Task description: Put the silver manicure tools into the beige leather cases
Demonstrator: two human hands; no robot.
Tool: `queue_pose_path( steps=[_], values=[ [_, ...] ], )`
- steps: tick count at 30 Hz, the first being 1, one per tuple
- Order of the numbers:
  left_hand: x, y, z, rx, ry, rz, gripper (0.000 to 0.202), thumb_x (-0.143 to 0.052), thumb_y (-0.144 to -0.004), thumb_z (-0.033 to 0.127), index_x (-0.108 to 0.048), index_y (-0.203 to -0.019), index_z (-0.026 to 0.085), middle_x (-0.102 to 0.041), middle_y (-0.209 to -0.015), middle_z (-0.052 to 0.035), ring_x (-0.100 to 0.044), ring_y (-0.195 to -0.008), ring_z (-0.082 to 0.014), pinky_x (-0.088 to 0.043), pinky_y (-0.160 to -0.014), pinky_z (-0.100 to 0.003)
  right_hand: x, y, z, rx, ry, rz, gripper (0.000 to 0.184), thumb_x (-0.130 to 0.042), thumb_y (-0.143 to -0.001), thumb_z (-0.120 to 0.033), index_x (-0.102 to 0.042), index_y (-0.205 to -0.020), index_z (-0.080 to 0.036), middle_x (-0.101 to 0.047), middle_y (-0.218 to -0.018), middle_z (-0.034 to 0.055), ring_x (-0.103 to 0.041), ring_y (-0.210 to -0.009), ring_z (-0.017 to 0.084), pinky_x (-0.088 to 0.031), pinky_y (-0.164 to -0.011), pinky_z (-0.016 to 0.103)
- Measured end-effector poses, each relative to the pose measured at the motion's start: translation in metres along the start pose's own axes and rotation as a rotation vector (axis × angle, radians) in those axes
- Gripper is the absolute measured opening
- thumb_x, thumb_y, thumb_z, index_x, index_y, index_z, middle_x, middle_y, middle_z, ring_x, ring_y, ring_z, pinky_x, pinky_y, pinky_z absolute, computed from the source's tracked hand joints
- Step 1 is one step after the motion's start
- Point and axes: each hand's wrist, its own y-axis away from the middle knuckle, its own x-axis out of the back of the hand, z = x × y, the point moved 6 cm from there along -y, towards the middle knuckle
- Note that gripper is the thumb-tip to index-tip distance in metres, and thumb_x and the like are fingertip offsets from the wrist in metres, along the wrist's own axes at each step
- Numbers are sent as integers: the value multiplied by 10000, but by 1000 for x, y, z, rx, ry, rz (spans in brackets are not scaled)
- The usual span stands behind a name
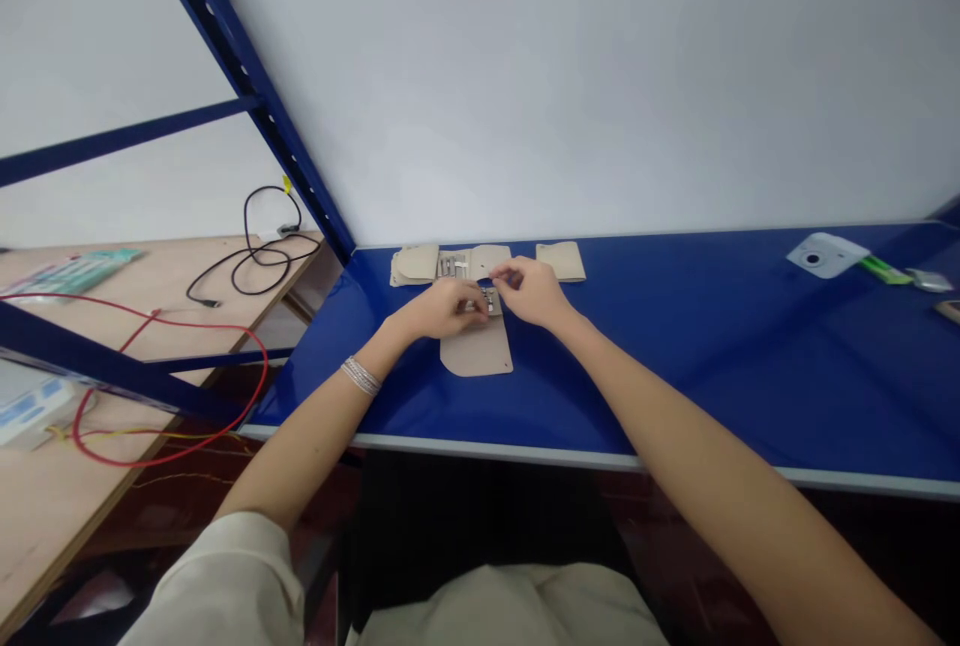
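A beige fold-out case (477, 350) lies open on the blue table (675, 356), its flaps spread toward the wall and small metal tools (451, 267) set in its middle. My left hand (442, 310) rests on the case's centre with fingers curled round a small metal piece that is too small to name. My right hand (531, 290) sits just right of it, fingers pinched over the same spot. A silver bracelet (361, 376) is on my left wrist.
A white instant camera (825, 254) and a green item (883, 270) lie at the table's far right. Left of a blue rack post (255, 96), a wooden bench (150, 306) carries black (251, 261) and red (187, 326) cables. A white wall stands behind.
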Motion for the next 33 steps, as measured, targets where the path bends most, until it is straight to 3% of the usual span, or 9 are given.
queue_pose_path(
  steps=[6, 15, 27, 33],
  values=[
    [12, 3, -15, 105, 34, 140, 119, -617, -818, 188, -728, -830, 148, -723, -769, -37, -555, -627, -117, -435, -631, -236, 3, 0, -4, 24, -23, 15, 154, -605, -764, -157, -734, -847, -148, -719, -788, 63, -605, -628, 161, -505, -679, 305],
    [15, 4, -20, 110, 33, 194, 132, -598, -834, 198, -720, -832, 146, -718, -774, -38, -566, -644, -120, -435, -644, -247, -1, 1, -4, -3, -96, -13, 101, -628, -718, -141, -702, -785, -153, -701, -713, 42, -619, -630, 156, -499, -633, 276],
    [25, 9, -29, 161, -30, 386, 157, -574, -836, 242, -692, -813, 140, -683, -755, -37, -526, -624, -124, -428, -628, -257, 5, 4, -13, 44, -194, 5, 138, -640, -714, -190, -708, -831, -161, -695, -712, 34, -615, -598, 148, -513, -619, 278],
    [31, 10, -28, 190, -86, 457, 154, -575, -828, 242, -690, -805, 142, -680, -733, -34, -512, -590, -121, -415, -609, -259, -7, 6, -12, 17, -158, -183, 147, -648, -672, -124, -717, -798, -151, -697, -691, 30, -627, -596, 146, -511, -615, 263]
  ],
)
